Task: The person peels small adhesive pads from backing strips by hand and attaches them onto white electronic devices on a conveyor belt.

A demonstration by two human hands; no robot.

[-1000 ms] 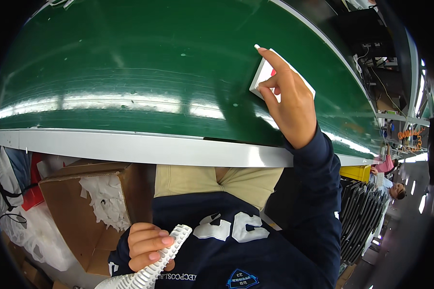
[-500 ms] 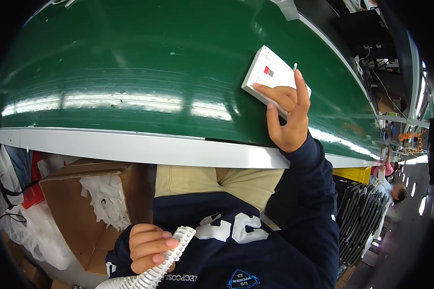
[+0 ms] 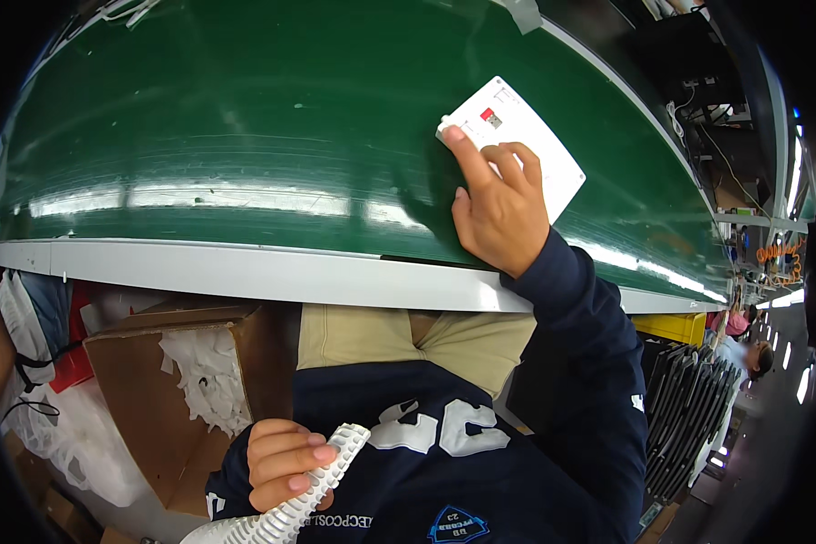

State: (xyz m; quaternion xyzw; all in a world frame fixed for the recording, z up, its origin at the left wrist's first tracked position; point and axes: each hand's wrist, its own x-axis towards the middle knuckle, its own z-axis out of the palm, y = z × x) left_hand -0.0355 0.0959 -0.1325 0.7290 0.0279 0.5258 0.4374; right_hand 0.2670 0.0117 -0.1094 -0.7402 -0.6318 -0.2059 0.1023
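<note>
In my left hand [image 3: 286,462], low at the left in front of my sweater, is a long white ribbed plastic strip [image 3: 322,485] with rows of slots. The fingers are wrapped round it near its upper end. My right hand [image 3: 503,208] is over a flat white box-like panel [image 3: 553,154] on the green table. Its index finger stretches to the panel's left corner, touching beside a small white nub [image 3: 444,120]; the other fingers are bent and apart. A small red and metal piece [image 3: 490,118], like a USB plug, shows on the panel's top face.
The green table [image 3: 245,109] has a pale metal front edge [image 3: 245,272]. Below it at left stands an open cardboard box [image 3: 145,399] with white scraps, beside a clear plastic bag [image 3: 91,444]. Black hangers or racks [image 3: 684,417] and another person [image 3: 748,355] are at far right.
My right hand has moved left, from the panel's right side to its left corner. The panel has shifted slightly and shows more of its top. My left hand keeps its hold on the strip.
</note>
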